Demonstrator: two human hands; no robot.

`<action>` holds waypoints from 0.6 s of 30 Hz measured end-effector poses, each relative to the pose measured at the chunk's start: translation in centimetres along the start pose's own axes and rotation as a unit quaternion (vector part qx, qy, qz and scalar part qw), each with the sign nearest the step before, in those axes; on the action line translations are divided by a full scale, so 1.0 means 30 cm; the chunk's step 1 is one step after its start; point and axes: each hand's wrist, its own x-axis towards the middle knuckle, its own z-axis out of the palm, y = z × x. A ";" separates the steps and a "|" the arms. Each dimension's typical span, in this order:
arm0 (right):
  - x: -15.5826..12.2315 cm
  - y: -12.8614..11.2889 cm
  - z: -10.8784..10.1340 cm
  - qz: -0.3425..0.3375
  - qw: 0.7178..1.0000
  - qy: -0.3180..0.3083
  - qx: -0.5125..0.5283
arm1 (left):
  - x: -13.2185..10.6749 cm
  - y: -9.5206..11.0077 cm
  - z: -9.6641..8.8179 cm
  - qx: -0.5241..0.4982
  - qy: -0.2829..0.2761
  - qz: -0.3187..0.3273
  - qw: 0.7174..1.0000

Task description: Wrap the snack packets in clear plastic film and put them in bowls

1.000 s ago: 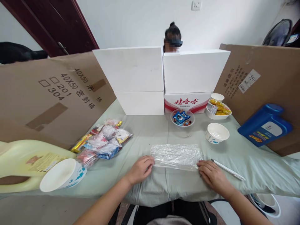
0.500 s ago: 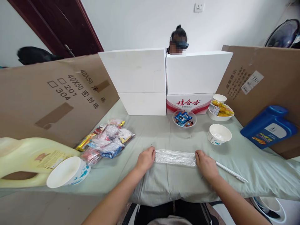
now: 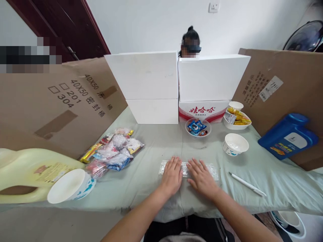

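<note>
A folded strip of clear plastic wrap (image 3: pixel 212 169) lies flat on the pale green cloth near the table's front edge. My left hand (image 3: pixel 172 174) rests palm down on its left half with fingers stretched out. My right hand (image 3: pixel 202 176) lies flat beside it on the middle of the strip, fingers spread. Both hands press on the wrap and hold nothing. The strip's ends stick out on either side of my hands.
A white pen (image 3: pixel 247 184) lies right of my hands. A pile of snack packets (image 3: pixel 113 151) sits left. Paper bowls (image 3: pixel 235 144) (image 3: pixel 69 185), a snack bowl (image 3: pixel 198 127), a yellow jug (image 3: pixel 27 171), a blue jug (image 3: pixel 289 136). Cardboard and white boxes (image 3: pixel 151 84) wall the table; a person sits behind.
The wrap was a wider sheet held at both ends, then folded into a narrow strip. My hands have moved from its ends to the middle and now lie flat on it.
</note>
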 end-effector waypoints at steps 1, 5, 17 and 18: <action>0.008 -0.011 0.016 -0.020 0.999 -0.032 0.010 | -0.007 0.013 0.019 0.002 -0.030 0.002 1.000; -0.026 0.032 0.053 0.027 0.994 -0.108 0.011 | -0.038 -0.004 0.065 0.023 -0.109 -0.011 0.994; -0.429 0.012 -0.024 0.028 0.993 0.018 -0.111 | -0.021 0.046 -0.025 0.035 -0.060 -0.023 0.997; -0.453 0.000 -0.031 0.024 0.993 0.029 -0.109 | -0.010 0.054 -0.021 0.027 -0.059 -0.011 0.998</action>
